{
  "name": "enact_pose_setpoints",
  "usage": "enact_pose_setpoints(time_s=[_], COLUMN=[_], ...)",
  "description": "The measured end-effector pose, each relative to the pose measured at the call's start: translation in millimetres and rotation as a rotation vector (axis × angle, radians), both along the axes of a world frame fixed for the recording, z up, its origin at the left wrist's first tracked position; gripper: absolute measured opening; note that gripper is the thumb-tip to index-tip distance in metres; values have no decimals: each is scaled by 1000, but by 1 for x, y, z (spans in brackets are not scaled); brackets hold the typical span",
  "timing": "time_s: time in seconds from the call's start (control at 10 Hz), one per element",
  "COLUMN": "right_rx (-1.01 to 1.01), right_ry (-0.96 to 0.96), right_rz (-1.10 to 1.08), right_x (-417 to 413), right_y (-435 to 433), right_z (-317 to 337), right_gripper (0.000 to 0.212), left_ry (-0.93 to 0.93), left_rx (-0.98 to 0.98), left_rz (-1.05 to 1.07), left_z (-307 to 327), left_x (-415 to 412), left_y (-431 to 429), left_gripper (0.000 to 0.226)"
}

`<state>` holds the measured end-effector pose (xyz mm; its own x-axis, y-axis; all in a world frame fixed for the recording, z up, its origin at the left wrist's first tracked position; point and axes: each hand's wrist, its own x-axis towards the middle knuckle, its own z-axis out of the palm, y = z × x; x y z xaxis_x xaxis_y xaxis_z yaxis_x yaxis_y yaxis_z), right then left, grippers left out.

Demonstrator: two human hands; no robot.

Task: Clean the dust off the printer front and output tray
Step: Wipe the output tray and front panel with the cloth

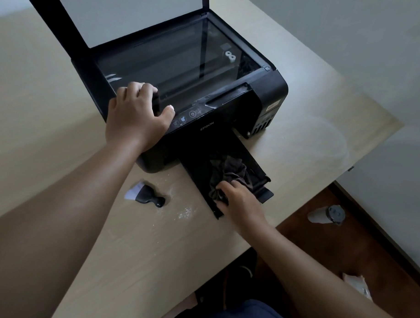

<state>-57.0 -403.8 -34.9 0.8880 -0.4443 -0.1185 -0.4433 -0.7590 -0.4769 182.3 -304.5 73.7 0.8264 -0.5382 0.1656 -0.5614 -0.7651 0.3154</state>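
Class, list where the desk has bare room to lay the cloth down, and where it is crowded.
Bare: desk left of the printer; right of the output tray; near edge between the forearms. Crowded: printer front, where brush, cloth and right hand sit.

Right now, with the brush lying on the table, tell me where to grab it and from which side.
Take the brush by its black handle, at the narrow neck before the knob, coming from above. It lies flat with the white bristles pointing left and the knob toward the output tray, so a pinch across the neck should stay clear of the bristles.
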Motion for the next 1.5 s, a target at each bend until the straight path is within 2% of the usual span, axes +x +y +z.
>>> enact_pose_setpoints(time_s=[0.2,0.3,0.5,0.6,0.8,0.9,1.0,1.1,1.2,1.3,1.4,1.5], right_rx=[-81,-236,-285,-378,-400,-369,-353,-274,-195,-257,-276,-201], right_ry=[-50,17,144,126,123,167,233,46,-133,-97,25,-43], right_rz=[-168,-328,-184,-94,-128,60,202,230,27,-72,-16,74], right_x=[-2,-9,-1,-8,-6,-12,-17,-14,10,41,50,36], right_y=[-21,-41,-66,-65,-77,-74,-89,-97,-95,-80,-73,-89], right_z=[0,2,8,10,10,12,27,44,50,32,11,10], right_gripper=[29,31,40,43,38,54,59,40,40,54,73,66], left_ry=[-1,-2,4,5,12,6,2,0,1,5,2,3], left_rx=[-2,-4,-4,-2,-1,-2,0,0,-5,-2,0,-1], left_rz=[4,3,9,8,9,7,7,7,5,2,5,3], left_z=[1,0,-1,-1,-1,-1,0,-1,-1,-1,-1,0], left_x=[1,1,1,1,0,0,1,1,0,0,1,1], left_y=[0,0,0,0,0,0,-1,0,0,1,1,1], left_gripper=[51,51,52,51,52,51,51,52,52,52,52,51])
